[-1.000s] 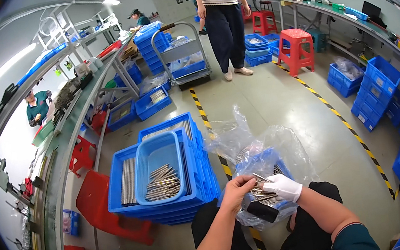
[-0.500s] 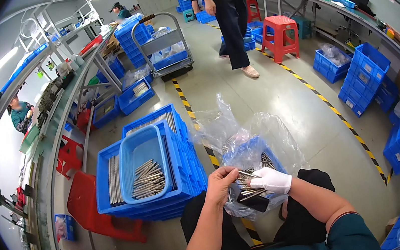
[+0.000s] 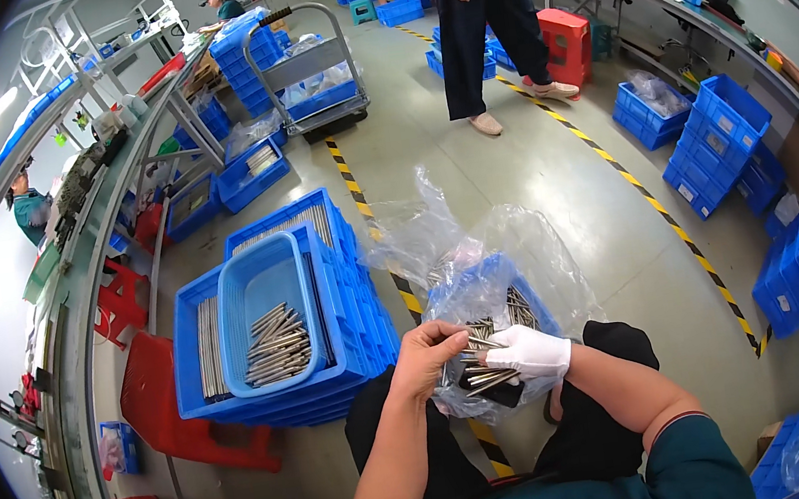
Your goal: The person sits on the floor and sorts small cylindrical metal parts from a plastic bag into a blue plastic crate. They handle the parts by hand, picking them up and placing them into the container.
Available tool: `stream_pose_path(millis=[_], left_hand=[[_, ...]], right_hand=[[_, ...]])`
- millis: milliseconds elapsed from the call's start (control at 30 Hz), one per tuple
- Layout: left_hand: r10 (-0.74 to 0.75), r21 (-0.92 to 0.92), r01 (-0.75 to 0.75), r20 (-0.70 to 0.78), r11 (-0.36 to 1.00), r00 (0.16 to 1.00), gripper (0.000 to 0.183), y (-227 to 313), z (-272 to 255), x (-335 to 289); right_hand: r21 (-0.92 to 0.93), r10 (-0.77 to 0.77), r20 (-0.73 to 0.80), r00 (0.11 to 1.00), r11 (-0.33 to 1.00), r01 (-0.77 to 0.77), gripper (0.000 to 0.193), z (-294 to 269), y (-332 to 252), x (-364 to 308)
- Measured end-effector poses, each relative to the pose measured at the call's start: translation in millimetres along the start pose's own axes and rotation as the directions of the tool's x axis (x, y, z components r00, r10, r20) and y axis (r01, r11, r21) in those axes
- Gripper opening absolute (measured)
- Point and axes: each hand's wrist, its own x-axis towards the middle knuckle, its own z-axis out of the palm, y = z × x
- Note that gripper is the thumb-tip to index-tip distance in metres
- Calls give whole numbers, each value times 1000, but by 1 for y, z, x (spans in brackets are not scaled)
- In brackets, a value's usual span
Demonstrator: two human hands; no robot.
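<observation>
My bare left hand (image 3: 426, 355) pinches the end of a thin metal rod, with thumb and fingers pressed together. Close beside it, my right hand (image 3: 531, 351), in a white glove, is closed around several metal rods (image 3: 482, 378) that stick out to the left. Both hands are above a blue crate (image 3: 534, 304) lined with clear plastic film (image 3: 443, 234), where more rods (image 3: 521, 310) lie loose. To the left, a light blue basket (image 3: 262, 260) holds a pile of short metal rods (image 3: 278, 344). A dark block below the hands is partly hidden.
The basket rests on stacked blue crates (image 3: 350, 296) packed with rods. A red stool (image 3: 162, 402) is left of them. Ahead are a cart (image 3: 307, 65) and a standing person (image 3: 481, 27). Yellow-black tape (image 3: 628, 184) marks the floor; blue crates (image 3: 716, 142) are stacked right.
The person ahead has stepped to the right, in front of the red stool. My view has shifted slightly. My hands stay close together over the crate, the right one still holding rods.
</observation>
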Motion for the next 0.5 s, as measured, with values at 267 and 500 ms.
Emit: stream_pose_path(millis=[267, 500], left_hand=[[161, 68, -149, -226, 986, 961, 11, 1, -2, 0], [149, -74, -174, -262, 982, 953, 16, -7, -13, 15]], right_hand=[[-15, -39, -1, 999, 999, 39, 33, 0, 9, 8], [18, -110, -72, 991, 994, 112, 33, -15, 30, 22]])
